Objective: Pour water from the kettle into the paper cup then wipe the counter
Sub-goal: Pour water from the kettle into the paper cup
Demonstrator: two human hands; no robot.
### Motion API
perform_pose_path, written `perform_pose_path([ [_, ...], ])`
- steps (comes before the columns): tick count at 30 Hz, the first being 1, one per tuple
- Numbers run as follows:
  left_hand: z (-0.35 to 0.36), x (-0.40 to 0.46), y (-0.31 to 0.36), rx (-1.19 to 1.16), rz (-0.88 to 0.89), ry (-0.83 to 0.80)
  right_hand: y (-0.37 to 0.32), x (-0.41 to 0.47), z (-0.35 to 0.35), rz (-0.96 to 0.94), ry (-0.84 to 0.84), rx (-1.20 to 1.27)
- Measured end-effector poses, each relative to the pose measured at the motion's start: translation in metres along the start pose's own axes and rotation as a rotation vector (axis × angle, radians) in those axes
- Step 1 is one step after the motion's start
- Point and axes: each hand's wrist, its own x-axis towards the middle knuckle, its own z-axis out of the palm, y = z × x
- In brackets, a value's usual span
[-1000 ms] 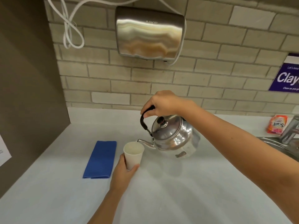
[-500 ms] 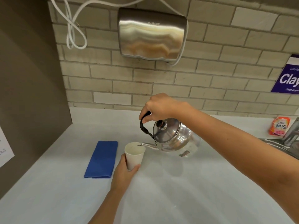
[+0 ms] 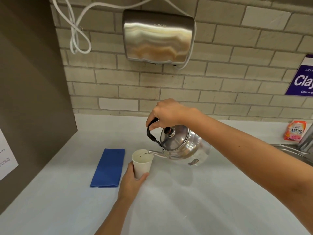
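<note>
My right hand grips the black handle of a shiny steel kettle, held off the counter and tilted left. Its spout reaches over the rim of a white paper cup, and a thin stream of water runs into the cup. My left hand is wrapped around the cup's lower part from the near side. A folded blue cloth lies flat on the pale counter just left of the cup.
A steel hand dryer with a white cable hangs on the brick wall above. A dark side panel closes the left. At the right are a sink edge, a tap and an orange detergent sachet.
The kettle has tipped further to the left, bringing its spout over the cup's rim, and water now flows. My left hand and the cup stay in place.
</note>
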Motion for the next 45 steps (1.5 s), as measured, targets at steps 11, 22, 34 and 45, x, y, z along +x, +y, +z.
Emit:
perform_pose_path([
  [11,0.0002,-0.0004,0.0016,0.019,-0.012,0.002,-0.0005,-0.0006,-0.0020,-0.005,-0.009,-0.011],
  [22,0.0001,-0.0017,0.0032,0.014,-0.025,0.002,-0.0040,-0.0005,-0.0031,-0.016,0.000,-0.019],
  [34,-0.0004,-0.0029,0.0052,0.034,-0.029,0.013,-0.0071,-0.0011,-0.0051,-0.018,-0.023,-0.032],
  [45,-0.0001,-0.0039,0.0061,0.049,-0.025,0.015,-0.0087,-0.0021,-0.0076,-0.025,-0.034,-0.054],
])
